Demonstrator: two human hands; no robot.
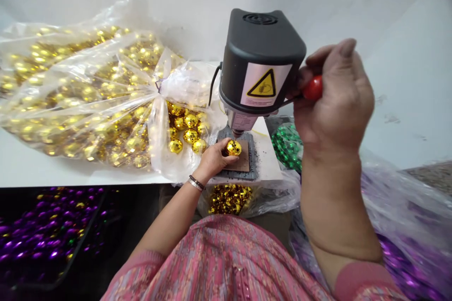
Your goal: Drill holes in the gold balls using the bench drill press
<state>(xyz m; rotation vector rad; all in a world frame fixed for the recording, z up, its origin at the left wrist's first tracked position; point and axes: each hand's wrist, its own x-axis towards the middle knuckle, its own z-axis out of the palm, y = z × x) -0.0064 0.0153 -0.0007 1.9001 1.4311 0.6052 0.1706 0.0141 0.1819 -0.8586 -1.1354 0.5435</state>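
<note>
My left hand [214, 159] pinches a shiny gold faceted ball [233, 147] on a brown pad [243, 160] at the base of a small black drill press [264, 51]. The tip of the press is just above the ball; whether they touch is too small to tell. My right hand [335, 91] is raised at the right side of the press, its fingers curled round the red knob [312, 88] of the lever. Several more gold balls [190, 135] lie in the mouth of a plastic bag, left of my left hand.
A large tied clear bag of gold balls [88, 99] covers the table's left part. Green balls [287, 146] lie right of the table. Below its front edge are an open bag of gold balls [230, 199], purple balls [49, 225] at left and purple ones in plastic [406, 263] at right.
</note>
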